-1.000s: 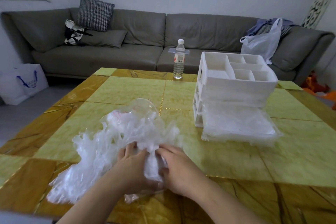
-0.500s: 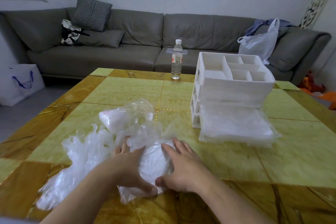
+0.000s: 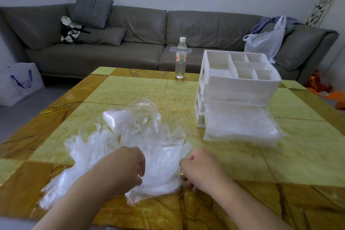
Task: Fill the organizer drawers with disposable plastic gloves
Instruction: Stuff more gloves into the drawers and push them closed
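- Behind the table sits a long grey sofa [image 3: 130, 43] with a checked cushion [image 3: 92, 8] on it and a white plastic bag [image 3: 265, 43] at its right end.
- On the floor to the left stands a white shopping bag [image 3: 18, 82] with blue handles.
- Up front is a yellow and brown table [image 3: 280, 164] with a stone look.
- At the far edge of the table stands a water bottle [image 3: 180, 58], upright, with a white cap.
- On the right side of the table is a white organizer [image 3: 237, 82] with small open boxes on top.
- Its bottom drawer [image 3: 240, 127] is pulled out and full of see-through gloves.
- A big messy pile of plastic gloves [image 3: 130, 136] lies on the table, left of the organizer and apart from it.
- At the near end of the pile one flat glove [image 3: 160, 170] lies between the two hands.
- The left hand [image 3: 123, 168] has its fingers curled and pinches the left edge of that glove.
- The right hand [image 3: 201, 170] has its fingers curled too and pinches the right edge of the same glove.
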`<state>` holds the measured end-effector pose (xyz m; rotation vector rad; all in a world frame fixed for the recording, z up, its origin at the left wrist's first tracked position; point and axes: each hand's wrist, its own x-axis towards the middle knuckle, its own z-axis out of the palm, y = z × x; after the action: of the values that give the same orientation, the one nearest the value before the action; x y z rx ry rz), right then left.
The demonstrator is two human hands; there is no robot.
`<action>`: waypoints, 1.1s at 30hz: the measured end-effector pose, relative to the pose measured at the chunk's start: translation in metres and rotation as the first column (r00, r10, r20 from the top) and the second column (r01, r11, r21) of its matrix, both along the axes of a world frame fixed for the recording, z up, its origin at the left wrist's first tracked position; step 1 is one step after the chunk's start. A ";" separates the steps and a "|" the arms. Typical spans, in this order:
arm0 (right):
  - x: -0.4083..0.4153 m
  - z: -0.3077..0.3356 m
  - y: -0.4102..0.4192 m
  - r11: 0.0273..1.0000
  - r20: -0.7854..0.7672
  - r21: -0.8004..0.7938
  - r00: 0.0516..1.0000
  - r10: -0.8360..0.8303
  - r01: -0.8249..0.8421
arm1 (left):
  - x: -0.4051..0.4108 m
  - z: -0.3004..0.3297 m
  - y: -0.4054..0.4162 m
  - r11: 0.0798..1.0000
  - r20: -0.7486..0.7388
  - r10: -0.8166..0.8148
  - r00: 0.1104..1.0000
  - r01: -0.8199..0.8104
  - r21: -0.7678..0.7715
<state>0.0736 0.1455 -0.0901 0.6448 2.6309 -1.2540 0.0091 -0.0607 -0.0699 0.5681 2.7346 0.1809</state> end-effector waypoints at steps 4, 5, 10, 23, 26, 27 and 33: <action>-0.004 0.000 -0.007 0.949 0.107 -0.306 0.993 -0.041 0.073 | 0.004 -0.008 0.002 0.999 0.087 -0.008 0.996 0.011 -0.037; -0.004 0.001 -0.009 0.943 0.118 -0.323 0.992 -0.048 0.084 | 0.005 -0.009 0.002 0.999 0.094 -0.011 0.996 0.015 -0.035; -0.007 -0.005 -0.014 0.968 0.086 -0.239 0.994 -0.062 0.081 | 0.007 -0.005 0.004 1.000 0.118 -0.030 0.993 0.029 0.013; -0.004 -0.008 0.002 0.983 0.033 -0.182 0.999 0.034 -0.028 | 0.010 0.003 0.006 0.989 0.088 -0.148 0.985 0.148 -0.001; -0.004 -0.011 0.005 0.983 0.028 -0.180 0.998 0.051 -0.045 | 0.012 0.012 0.002 0.986 0.134 -0.166 0.977 0.164 0.024; -0.005 -0.012 0.005 0.983 0.028 -0.175 0.998 0.057 -0.051 | 0.012 0.014 0.002 0.986 0.152 -0.169 0.974 0.168 0.020; -0.005 -0.014 0.004 0.985 0.037 -0.154 0.996 0.086 -0.079 | 0.016 0.012 0.008 0.988 0.160 -0.154 0.975 0.148 0.046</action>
<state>0.0686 0.1494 -0.1037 0.5261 2.4697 -1.3830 0.0246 -0.0532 -0.0584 0.7337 2.5222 0.2266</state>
